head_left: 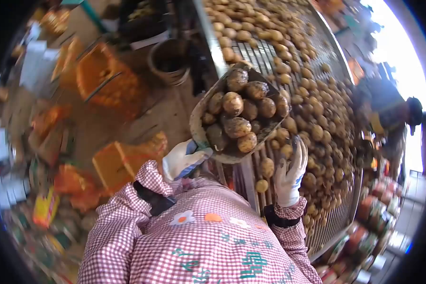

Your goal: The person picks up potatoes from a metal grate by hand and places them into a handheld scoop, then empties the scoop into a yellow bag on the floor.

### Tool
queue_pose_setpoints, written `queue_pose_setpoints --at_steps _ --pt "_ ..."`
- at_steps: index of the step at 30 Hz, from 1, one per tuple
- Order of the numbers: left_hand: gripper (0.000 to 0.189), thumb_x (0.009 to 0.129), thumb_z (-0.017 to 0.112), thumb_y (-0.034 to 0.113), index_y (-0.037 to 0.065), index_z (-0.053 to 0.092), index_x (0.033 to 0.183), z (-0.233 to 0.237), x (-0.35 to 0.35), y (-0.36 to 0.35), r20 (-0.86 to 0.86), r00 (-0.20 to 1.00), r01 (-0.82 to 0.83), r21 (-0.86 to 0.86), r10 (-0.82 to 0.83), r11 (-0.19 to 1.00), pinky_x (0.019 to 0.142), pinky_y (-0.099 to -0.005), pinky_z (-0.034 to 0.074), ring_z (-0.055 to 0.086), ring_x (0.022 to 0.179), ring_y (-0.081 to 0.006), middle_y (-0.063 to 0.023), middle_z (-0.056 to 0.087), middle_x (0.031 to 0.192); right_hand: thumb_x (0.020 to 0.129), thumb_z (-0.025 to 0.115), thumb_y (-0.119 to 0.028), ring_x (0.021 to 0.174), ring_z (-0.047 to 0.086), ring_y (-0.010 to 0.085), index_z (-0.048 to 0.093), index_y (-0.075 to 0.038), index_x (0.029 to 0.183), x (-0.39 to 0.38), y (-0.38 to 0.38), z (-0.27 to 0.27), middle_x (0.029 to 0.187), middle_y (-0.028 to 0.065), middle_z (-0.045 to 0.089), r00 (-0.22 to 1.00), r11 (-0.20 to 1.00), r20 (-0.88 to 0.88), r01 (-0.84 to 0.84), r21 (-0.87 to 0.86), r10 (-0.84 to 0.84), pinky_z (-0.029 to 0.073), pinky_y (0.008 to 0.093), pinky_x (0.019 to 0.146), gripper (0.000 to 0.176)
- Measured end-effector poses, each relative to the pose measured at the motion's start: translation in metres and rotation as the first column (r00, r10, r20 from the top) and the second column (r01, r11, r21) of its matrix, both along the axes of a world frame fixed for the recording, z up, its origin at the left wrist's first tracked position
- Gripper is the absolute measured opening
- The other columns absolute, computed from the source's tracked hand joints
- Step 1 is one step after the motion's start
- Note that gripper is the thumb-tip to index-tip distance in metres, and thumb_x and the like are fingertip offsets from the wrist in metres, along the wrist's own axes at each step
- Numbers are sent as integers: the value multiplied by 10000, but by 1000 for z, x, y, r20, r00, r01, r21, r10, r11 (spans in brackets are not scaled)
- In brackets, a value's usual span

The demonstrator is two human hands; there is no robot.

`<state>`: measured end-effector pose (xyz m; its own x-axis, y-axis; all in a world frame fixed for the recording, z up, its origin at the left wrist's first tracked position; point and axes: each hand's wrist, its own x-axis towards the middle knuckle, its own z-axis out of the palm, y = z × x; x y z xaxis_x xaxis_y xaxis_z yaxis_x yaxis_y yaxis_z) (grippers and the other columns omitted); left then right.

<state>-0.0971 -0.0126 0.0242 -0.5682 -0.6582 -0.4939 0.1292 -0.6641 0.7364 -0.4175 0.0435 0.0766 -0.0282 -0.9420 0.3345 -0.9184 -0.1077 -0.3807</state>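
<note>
My left hand (187, 160), in a white and blue glove, grips the near left edge of a muddy basin (197, 124). The basin is heaped with dark, soil-covered potatoes (236, 127) and is held up at the near left side of a slatted metal sorting table (333, 236). My right hand (290, 174), gloved the same way, is outstretched over the slats to the right of the basin. Its fingers are extended beside loose potatoes (267, 167), and it holds nothing.
Many potatoes (322, 118) cover the table, which has a metal side rail (213, 38). On the left are a bucket (169, 62) and orange mesh sacks (109, 80). A person (388, 109) stands across the table, with filled bags (374, 213) nearby.
</note>
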Motion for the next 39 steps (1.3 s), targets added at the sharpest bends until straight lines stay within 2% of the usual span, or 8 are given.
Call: queue_pose_setpoints --at_steps 5,11,18,21,29,32,37,39 --pt "330 1021 639 308 10 626 1162 -5 59 59 49 973 -226 33 224 974 481 -248 461 620 565 -129 -90 708 837 916 598 -96 1400 414 449 394 72 1495 32 -6 -49 1498 263 459 979 987 -148 -126 104 141 310 557 1185 636" --pt "324 1020 636 339 29 586 1100 7 114 148 189 856 -501 74 481 862 465 -249 442 602 537 -128 -85 692 819 851 700 -221 1456 351 447 329 63 1532 62 -8 -82 1553 276 392 913 947 -263 -274 170 312 220 575 1231 826" --pt "346 1045 590 406 60 581 1059 5 158 244 502 530 -791 0 684 612 413 -245 404 552 479 -108 -26 638 747 884 696 -204 1476 317 445 324 61 1542 65 -4 -98 1574 258 370 901 948 -311 -254 190 304 218 577 1229 801" --pt "328 1031 618 367 43 581 1068 -6 182 284 527 418 -856 -45 740 516 428 -268 468 580 488 -121 -55 648 756 877 698 -174 1475 325 438 345 55 1531 64 -5 -98 1573 256 373 901 942 -277 -309 132 334 223 572 1227 777" --pt "229 1020 622 289 98 564 1131 -29 240 330 697 296 -908 -5 653 418 419 -300 467 572 475 -143 -64 651 763 881 682 -182 1474 332 424 372 38 1529 63 -6 -102 1562 248 397 907 947 -277 -290 139 318 232 563 1224 751" --pt "198 1016 629 289 124 581 1115 -25 249 315 874 282 -820 6 396 572 411 -297 401 504 440 -139 -48 633 720 888 666 -183 1464 346 422 377 40 1527 60 -5 -104 1548 243 416 905 945 -277 -299 128 324 236 562 1223 736" --pt "269 995 667 359 122 575 1083 -74 291 334 838 423 -773 137 344 619 411 -316 438 554 462 -158 -54 649 722 891 661 -190 1443 364 436 391 47 1515 62 -5 -103 1529 248 433 924 951 -240 -265 161 299 242 565 1220 720" --pt "304 992 674 377 108 566 1086 -103 291 340 777 464 -822 200 425 533 417 -333 466 580 474 -174 -65 659 735 893 660 -193 1437 370 440 397 50 1509 59 -7 -103 1525 249 436 927 956 -247 -253 149 283 244 567 1219 713"
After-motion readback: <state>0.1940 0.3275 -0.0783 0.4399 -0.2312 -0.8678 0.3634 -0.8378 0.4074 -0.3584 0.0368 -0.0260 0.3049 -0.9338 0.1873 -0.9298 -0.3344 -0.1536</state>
